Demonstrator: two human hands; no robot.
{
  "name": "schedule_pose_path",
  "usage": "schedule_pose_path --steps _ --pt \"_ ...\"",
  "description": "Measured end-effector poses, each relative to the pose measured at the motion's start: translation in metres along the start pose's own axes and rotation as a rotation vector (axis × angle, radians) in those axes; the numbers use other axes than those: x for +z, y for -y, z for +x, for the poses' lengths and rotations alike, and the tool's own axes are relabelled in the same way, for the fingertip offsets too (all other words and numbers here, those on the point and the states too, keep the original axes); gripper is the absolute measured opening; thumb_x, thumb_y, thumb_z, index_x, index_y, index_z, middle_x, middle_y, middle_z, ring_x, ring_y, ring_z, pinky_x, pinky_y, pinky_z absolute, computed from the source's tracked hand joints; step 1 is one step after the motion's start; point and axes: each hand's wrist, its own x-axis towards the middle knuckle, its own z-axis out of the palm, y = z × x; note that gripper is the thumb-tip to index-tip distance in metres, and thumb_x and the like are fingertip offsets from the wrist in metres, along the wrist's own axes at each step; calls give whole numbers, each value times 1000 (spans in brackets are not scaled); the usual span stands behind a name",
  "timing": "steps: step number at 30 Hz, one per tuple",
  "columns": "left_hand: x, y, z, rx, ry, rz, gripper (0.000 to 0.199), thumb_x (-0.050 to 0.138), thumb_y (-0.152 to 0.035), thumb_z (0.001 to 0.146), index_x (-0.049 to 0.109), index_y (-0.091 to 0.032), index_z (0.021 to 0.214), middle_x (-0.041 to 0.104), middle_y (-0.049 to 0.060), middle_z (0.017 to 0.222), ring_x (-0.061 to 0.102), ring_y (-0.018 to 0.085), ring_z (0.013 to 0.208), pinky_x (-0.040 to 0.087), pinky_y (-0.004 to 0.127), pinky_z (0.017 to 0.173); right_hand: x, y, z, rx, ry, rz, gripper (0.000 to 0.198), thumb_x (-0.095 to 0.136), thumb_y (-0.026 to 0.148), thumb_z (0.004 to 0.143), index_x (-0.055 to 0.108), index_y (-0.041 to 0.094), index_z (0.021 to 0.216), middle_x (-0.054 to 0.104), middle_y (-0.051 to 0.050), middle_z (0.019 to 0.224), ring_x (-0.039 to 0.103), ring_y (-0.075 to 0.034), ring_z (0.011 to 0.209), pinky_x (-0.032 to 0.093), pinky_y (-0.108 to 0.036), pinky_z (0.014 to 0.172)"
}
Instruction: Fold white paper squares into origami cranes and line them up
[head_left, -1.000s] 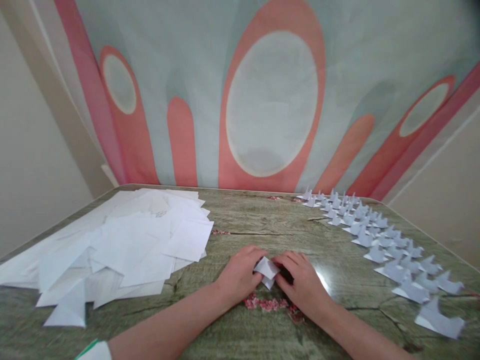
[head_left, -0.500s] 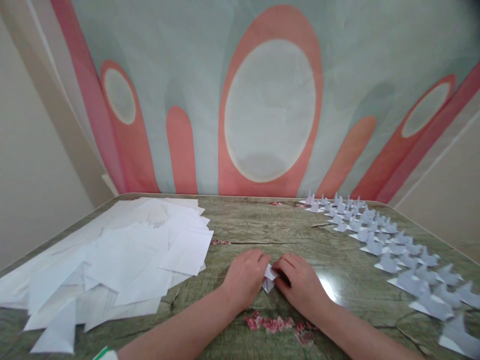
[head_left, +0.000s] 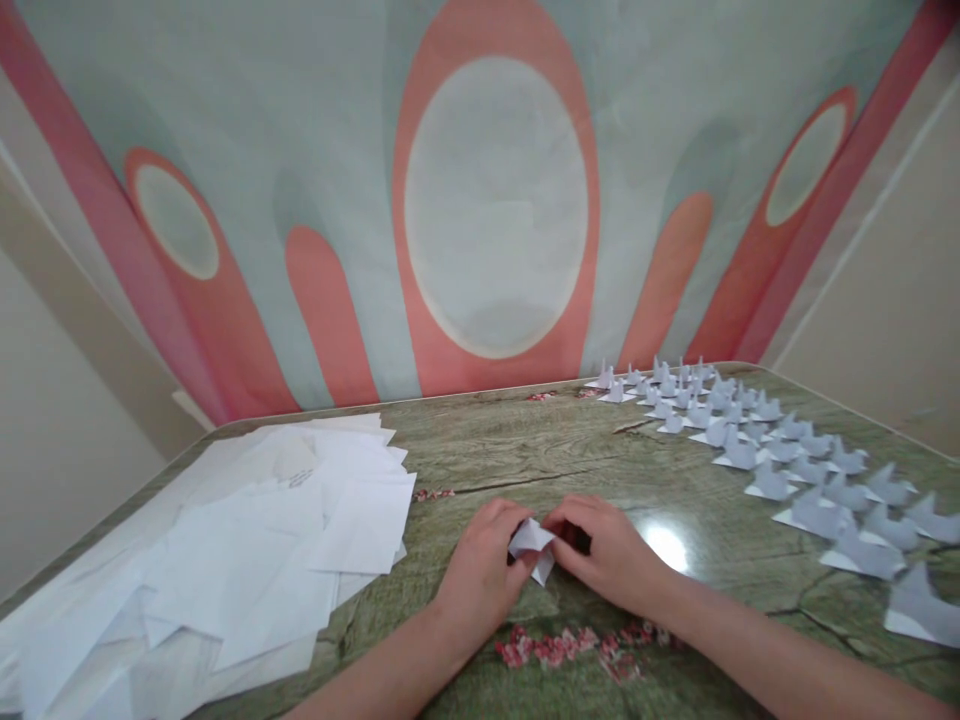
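A small folded white paper (head_left: pixel 534 540) is held between my two hands, low over the middle of the table. My left hand (head_left: pixel 484 560) is closed on its left side, with the thumb below and the fingers curled over the top. On the other side, my right hand (head_left: pixel 604 545) pinches the paper's right edge between thumb and fingers. One flap stands out at the top, and a pointed piece hangs down below. The fingers hide part of the folds.
Many loose white paper sheets (head_left: pixel 247 540) lie in an overlapping pile on the left. Rows of folded paper birds (head_left: pixel 769 480) stand along the right side. The wood-patterned table (head_left: pixel 480 450) has printed pink flowers and meets a painted backdrop (head_left: pixel 495 200).
The paper has turned and lifted a little, with its upper flap more open to view. My fingers have shifted along its edges. The camera view has tilted.
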Motion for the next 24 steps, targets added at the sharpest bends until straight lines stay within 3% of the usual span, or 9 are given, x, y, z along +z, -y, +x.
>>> schedule_pose_path --steps 4,7,24 --pt "-1 -1 2 13 9 2 24 62 -18 76 60 -20 99 58 4 94 52 18 90 42 30 80 -20 -2 3 -39 198 244 23 55 18 77 63 20 99 67 -1 86 58 -15 75 44 -26 69" --pt "-1 0 3 10 11 9 22 63 -21 76 60 -19 98 58 4 93 52 18 89 41 30 80 -25 -10 5 -69 248 335 28 47 17 84 62 22 106 68 -1 94 60 -15 83 45 -28 76" --pt "-1 0 2 -6 9 2 24 62 -16 75 59 -20 98 59 4 94 53 20 92 41 33 83 -15 -14 7 -30 191 332 20 53 26 83 68 23 96 71 -1 91 63 -17 84 45 -30 79"
